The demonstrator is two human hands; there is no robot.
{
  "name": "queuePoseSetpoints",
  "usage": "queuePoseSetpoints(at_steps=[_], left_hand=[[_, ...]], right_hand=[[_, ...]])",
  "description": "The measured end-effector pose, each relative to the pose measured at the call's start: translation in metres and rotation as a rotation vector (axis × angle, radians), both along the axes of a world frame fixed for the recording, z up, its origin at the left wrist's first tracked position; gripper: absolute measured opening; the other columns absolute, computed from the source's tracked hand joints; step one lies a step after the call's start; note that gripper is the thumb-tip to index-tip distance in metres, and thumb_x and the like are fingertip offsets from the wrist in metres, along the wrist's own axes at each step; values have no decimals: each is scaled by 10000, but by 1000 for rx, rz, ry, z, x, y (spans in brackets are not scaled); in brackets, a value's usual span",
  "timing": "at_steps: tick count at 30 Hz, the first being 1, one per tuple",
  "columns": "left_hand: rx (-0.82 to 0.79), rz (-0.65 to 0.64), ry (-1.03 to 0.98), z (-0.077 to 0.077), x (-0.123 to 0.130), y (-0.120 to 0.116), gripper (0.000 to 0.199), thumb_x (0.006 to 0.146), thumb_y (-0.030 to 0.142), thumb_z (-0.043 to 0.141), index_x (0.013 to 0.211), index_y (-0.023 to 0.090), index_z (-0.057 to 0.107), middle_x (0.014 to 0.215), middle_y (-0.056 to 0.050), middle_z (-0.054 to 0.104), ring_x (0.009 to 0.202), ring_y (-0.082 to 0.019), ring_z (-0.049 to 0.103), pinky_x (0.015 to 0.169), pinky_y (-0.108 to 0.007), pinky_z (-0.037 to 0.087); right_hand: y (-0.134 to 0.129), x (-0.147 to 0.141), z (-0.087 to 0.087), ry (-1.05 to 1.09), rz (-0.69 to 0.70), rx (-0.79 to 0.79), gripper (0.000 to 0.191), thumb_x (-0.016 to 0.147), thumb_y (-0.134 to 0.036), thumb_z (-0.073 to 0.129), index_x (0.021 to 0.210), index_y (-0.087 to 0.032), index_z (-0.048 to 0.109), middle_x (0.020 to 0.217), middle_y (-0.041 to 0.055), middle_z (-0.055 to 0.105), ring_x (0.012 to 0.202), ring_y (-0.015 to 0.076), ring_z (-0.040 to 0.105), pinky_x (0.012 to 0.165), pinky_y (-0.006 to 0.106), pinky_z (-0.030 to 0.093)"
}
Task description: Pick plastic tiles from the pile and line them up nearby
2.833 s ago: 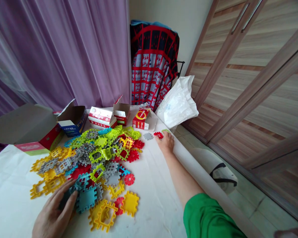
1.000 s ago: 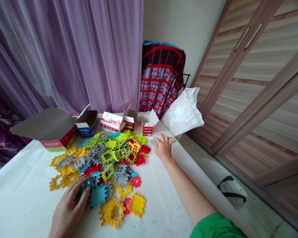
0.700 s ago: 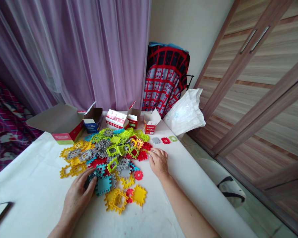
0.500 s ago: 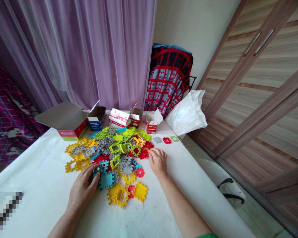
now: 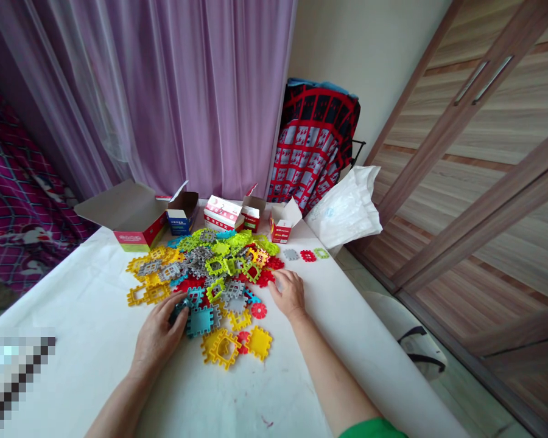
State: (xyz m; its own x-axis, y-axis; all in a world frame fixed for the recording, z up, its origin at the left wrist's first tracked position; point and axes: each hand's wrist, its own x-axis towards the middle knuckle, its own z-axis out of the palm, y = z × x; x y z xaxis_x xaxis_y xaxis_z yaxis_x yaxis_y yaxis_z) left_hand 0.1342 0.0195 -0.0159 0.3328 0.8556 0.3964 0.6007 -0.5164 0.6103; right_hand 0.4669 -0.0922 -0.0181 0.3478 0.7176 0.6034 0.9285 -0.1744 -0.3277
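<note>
Loose interlocking pieces and two bare hands on a white-covered tabletop (image 5: 91, 298). The pile (image 5: 201, 261), mixed in colour and overlapping, lies in the middle; nearer the near edge, a yellow plate (image 5: 259, 344) and a yellow frame (image 5: 225, 348) lie at its fringe. The left hand (image 5: 158, 334) is at the pile's near left side, its fingers bent, with the thumb on one side of dark teal pieces (image 5: 179, 311) and the other fingers across them; how firmly they are grasped cannot be told. The right hand (image 5: 291, 297) lies at the right side, its curled fingertips beside the red pieces (image 5: 265, 278); whether they pinch one is hidden. Apart from the pile, near the far right corner, a grey piece (image 5: 291, 255), a red piece (image 5: 307, 256) and a green piece (image 5: 321, 253) form a row, none touching another. Open boxes (image 5: 139, 237) line the far edge; a white bag (image 5: 347, 204) leans at the far right corner. The present step is judged to be handling at the pile's margin; freeing any one piece would call for a fingertip pinch on its rim and a gentle lift, since notched edges may catch on neighbours.
</note>
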Motion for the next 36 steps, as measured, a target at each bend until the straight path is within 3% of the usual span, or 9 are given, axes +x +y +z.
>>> queuePoseSetpoints(at_steps=[4,7,12,16,20,25,30,36], left_hand=[[-12,6,-3,1,0,-1,533,880,621,470,1154,245,730,1195,-90,756,1123,-268,699,1039,-421,549],[-5,5,-1,2,1,-2,512,884,604,479,1159,253,728,1202,-79,756,1132,-259,696,1042,-403,546],[-8,14,16,2,1,-2,513,884,598,470,1162,254,730,1225,-79,752,1151,-265,693,1040,-404,546],[6,10,21,1,0,-1,501,881,586,480,1167,257,727,1226,-74,753,1150,-258,695,1030,-385,549],[-3,12,32,2,0,0,536,877,613,463,1173,250,724,1227,-78,752,1161,-262,693,1036,-385,547],[-20,6,40,4,-1,0,571,868,634,453,1175,236,723,1233,-95,748,1170,-282,688,1047,-416,545],[10,4,37,3,-1,0,540,874,619,468,1168,246,725,1221,-88,752,1145,-276,696,1030,-409,554],[8,4,54,1,-1,0,518,880,588,481,1196,254,718,1230,-80,748,1127,-269,699,999,-391,565]], right_hand=[[-2,-7,4,-29,51,-103,357,824,-288,736,1179,-257,752,1312,76,693,1179,261,596,992,385,450],[-1,-8,5,-42,63,-150,285,853,-233,716,1129,-277,774,1270,55,725,1156,245,616,980,380,464],[-6,-1,1,-7,77,-12,243,941,-193,590,1062,-252,792,1128,72,778,1084,215,672,996,358,500],[-17,10,-7,255,-74,91,323,959,-289,501,1081,-206,787,990,103,796,895,211,724,822,301,572],[-26,24,-10,449,-223,29,389,930,-350,496,1169,-215,771,910,74,803,823,228,734,749,307,580],[-33,37,-7,338,-245,16,375,897,-269,517,1169,-190,763,1133,125,762,1007,240,709,933,365,555],[-44,38,-6,236,-269,-49,302,862,-282,626,1133,-201,734,1110,105,760,988,240,689,903,360,534],[-52,25,3,71,-166,-201,447,782,-232,730,1227,-263,697,1221,74,731,1116,258,643,954,372,474]])
